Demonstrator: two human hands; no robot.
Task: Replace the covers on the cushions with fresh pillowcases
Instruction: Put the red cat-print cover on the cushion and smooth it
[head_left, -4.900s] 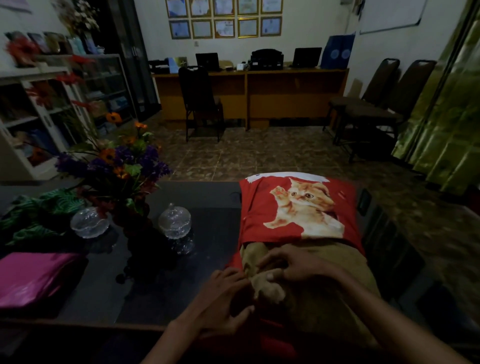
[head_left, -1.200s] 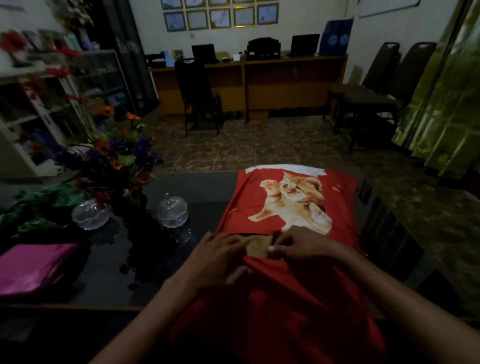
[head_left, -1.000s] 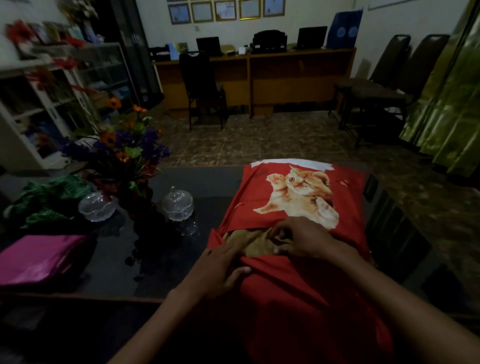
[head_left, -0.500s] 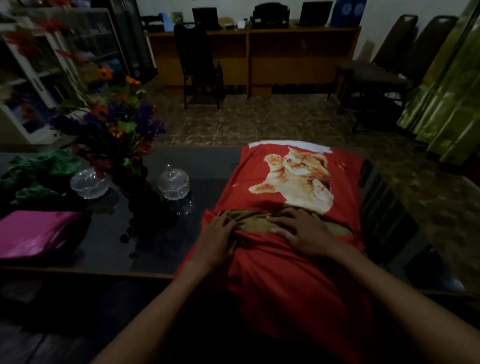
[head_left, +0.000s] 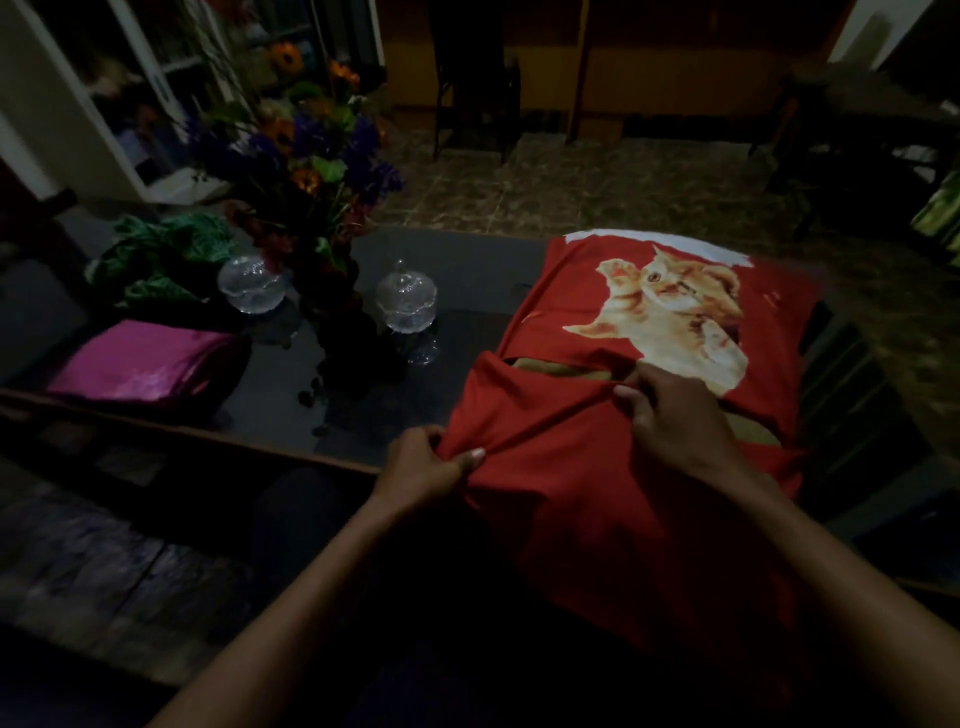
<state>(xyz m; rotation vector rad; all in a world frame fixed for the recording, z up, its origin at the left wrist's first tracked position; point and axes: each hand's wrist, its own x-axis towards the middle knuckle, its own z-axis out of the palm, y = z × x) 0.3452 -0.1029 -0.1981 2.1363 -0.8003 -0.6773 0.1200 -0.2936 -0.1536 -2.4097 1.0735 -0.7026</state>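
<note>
Dim office space surrounds a dark glass-topped table (head_left: 467, 270), on which the work lies at the right end. A red pillowcase (head_left: 597, 493) with an orange kitten print covers most of a tan cushion (head_left: 561, 370); the long axis of the pair runs from the person's lap away toward the far table edge, with the printed half farthest out. Only a narrow band of cushion shows through the envelope opening at mid-length, plus a small patch at the right edge.

The near flap of the pillowcase lies toward the person; the printed flap lies beyond it. The opening therefore sits directly ahead of both hands, and the coming move appears to be a pull of the near flap away from the body, over the exposed band.

The right hand (head_left: 675, 415) is the nearer one to the opening: fingers curled, pinching the flap hem at its centre, next to the kitten print. The left hand (head_left: 423, 465) grips a bunch of red fabric at the flap's left corner, at the table's near edge, thumb pressed on top. In the low light it is uncertain how much fabric each hand holds.
</note>
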